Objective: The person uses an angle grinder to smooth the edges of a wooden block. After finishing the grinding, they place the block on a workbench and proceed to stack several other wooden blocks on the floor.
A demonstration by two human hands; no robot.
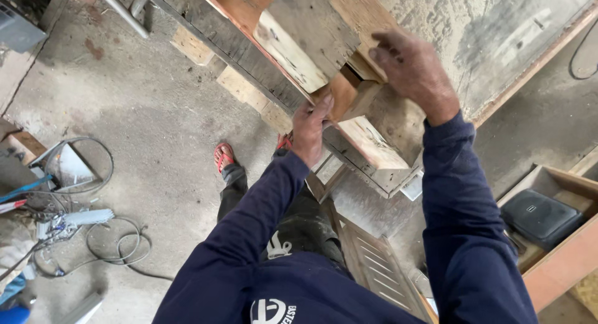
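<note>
Wood everywhere on this one. Your left hand (309, 126) is closed around a small reddish-brown wooden block (342, 95), fingers wrapped on its near edge, holding it up against the underside of the stacked boards. The block sits wedged between a pale plank (293, 53) above and another pale plank (372, 143) below it, right at the edge of the rough wooden workbench (436, 25).

Your right hand (414, 69) is over the same spot from the other side. Fingers are curled and spread, palm down, pressing on the board just beside the block. Whether it actually grips anything, you cannot tell from this angle; the fingertips are hidden behind the wood.

Both sleeves are dark navy. Your legs show below the bench, one red sandal (223, 156) on the concrete floor (156, 106).

Around you:
- Left side, a tangle of grey cable (118, 249) on the floor, with a pale blue power tool (84, 218) lying in it.
- Lower middle, a slatted wooden frame (380, 268) leaning under the bench.
- Right, an open wooden box (560, 262) with a flat black case (539, 217) inside it.
- Two short pale offcuts (193, 47) lie on the floor near the bench's far edge.

Block is off the floor, held at bench height, touching both planks.
</note>
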